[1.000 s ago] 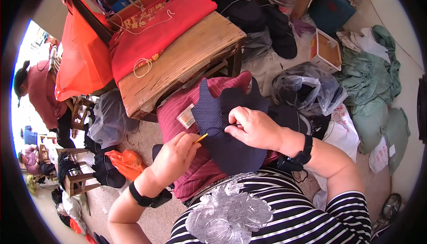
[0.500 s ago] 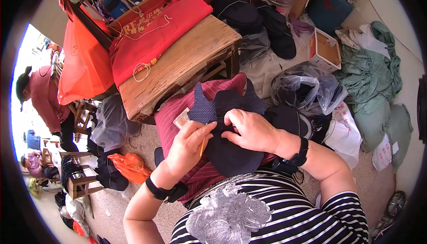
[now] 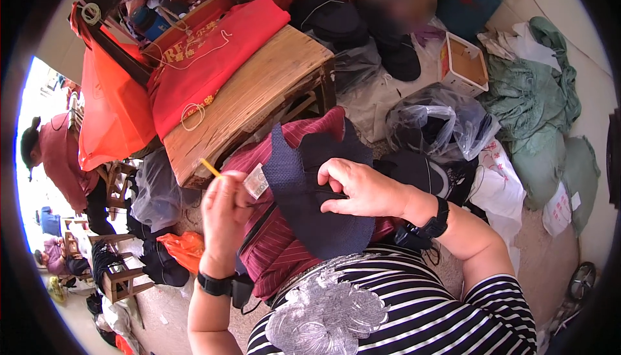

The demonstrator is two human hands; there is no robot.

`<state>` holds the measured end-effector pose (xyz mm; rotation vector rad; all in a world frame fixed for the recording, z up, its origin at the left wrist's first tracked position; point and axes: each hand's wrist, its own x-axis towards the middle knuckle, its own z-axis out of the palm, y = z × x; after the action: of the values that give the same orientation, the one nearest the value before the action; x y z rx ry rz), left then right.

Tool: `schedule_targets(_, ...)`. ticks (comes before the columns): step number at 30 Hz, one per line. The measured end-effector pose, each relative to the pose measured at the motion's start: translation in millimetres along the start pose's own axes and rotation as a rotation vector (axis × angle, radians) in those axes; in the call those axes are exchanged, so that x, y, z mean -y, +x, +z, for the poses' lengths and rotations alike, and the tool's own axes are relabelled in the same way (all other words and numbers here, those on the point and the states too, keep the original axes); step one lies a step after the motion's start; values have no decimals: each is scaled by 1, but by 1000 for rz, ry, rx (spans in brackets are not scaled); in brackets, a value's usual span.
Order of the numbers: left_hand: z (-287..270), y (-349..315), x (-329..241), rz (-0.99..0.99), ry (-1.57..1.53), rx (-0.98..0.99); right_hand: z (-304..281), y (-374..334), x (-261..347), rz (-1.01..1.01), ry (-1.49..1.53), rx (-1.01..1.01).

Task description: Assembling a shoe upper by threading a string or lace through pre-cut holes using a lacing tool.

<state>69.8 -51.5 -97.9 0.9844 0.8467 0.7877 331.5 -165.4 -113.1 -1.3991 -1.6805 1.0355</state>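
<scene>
Across my lap, on maroon striped cloth point(image 3: 278, 267), lies a dark navy fabric piece point(image 3: 323, 229) with a textured weave and curved edges. My right hand point(image 3: 362, 190) rests over its middle, thumb and fingers curled in and pinching at the fabric. My left hand point(image 3: 223, 216) is raised to the left of the piece, closed round a thin yellow stick point(image 3: 210, 168) whose end points up and left. A small white printed tag point(image 3: 256, 181) sits at the fabric's left edge, close to my left fingers.
A wooden table point(image 3: 259, 73) with red cloth point(image 3: 213, 57) stands ahead. A red bag point(image 3: 113, 115) hangs at left, near a person in a dark pink top point(image 3: 58, 154). Plastic bags point(image 3: 446, 125), a white box point(image 3: 462, 67) and green cloth point(image 3: 524, 106) lie at right.
My left hand has moved left and up, away from the fabric, and the yellow stick now points upward. My right hand stays on the fabric. The view has shifted slightly.
</scene>
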Motion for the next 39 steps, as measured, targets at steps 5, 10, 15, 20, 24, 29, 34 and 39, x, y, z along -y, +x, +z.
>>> schedule_targets(5, -46, 1, -8, 112, -8, -218, -4, -15, -6, 31, 106, -94)
schedule_targets(10, -77, -4, 0, 155, -23, -309, 3, -31, -27, -98, 16, -387)
schedule_targets(15, -105, -2, 9, 186, -52, -384, 5, -37, -31, -114, -40, -434)
schedule_targets(20, -129, 3, 11, 250, -83, -525, 5, -38, -29, -79, -120, -423)
schedule_targets(24, -164, 5, 15, 322, -126, -565, 7, -33, -40, -28, -157, -468)
schedule_targets(29, -187, 4, 15, 346, -129, -693, 5, -9, -34, -153, -202, -438)
schedule_targets(34, -165, -6, 11, 348, -86, -754, -3, 8, -16, -231, -518, -458)
schedule_targets(39, -74, -34, -2, 349, 677, -441, -3, -8, -14, -313, -516, -378)
